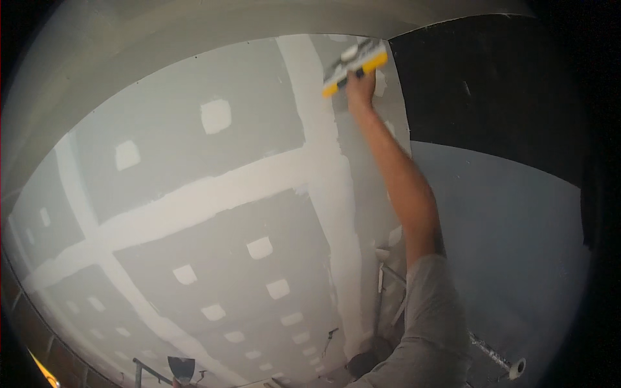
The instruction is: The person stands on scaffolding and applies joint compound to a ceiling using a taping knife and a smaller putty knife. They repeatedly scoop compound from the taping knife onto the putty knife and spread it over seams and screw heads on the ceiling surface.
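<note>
With fingers of the right hand [361, 96] curled round it, holding one yellow-edged wide blade [374, 63] near the top of the grey boarding [187, 77], slanting lengthwise lower left to upper right, yellow side handward. Below, one scraper [181, 367], pointing up.

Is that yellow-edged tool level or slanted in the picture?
Slanted: the yellow-edged tool, held in the right hand, has its right end higher in the picture than its left.

Plastic-looking yellow edge [376, 63] on trowel [353, 68] in fingers [354, 83]; matt grey board [187, 90] and chalky white filler [323, 136] around them; matt cloth sleeve [432, 304] below.
</note>
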